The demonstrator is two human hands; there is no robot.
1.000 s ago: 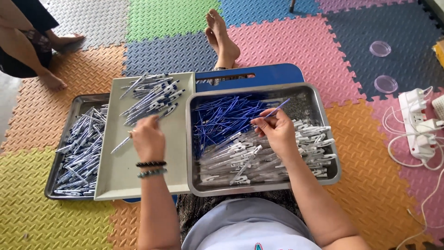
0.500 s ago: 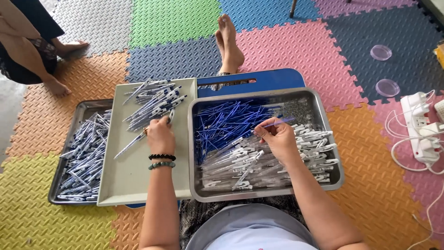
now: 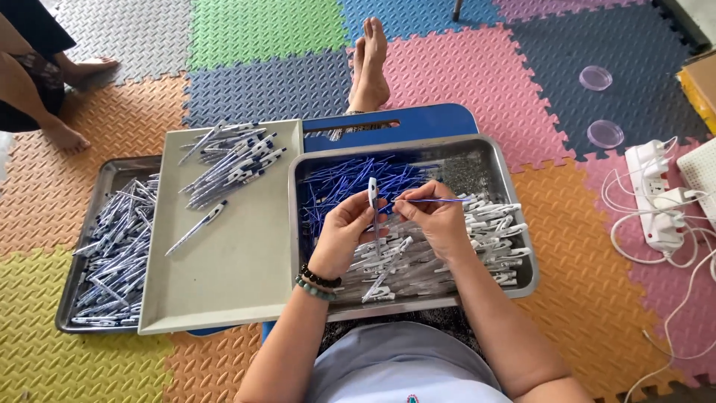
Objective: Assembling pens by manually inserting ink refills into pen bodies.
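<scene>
One head-worn camera looks steeply down from close above the rectangular steel tray (image 3: 514, 224) on the lap, facing forward over the foam floor mats.

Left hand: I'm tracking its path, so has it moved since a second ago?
Yes. The left hand has moved right, off the beige tray to over the steel tray, and now holds a pen barrel upright.

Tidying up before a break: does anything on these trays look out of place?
One white-and-blue pen lies alone on the flat beige tray, apart from the pen pile at its far end. Nothing else stands out.
</scene>
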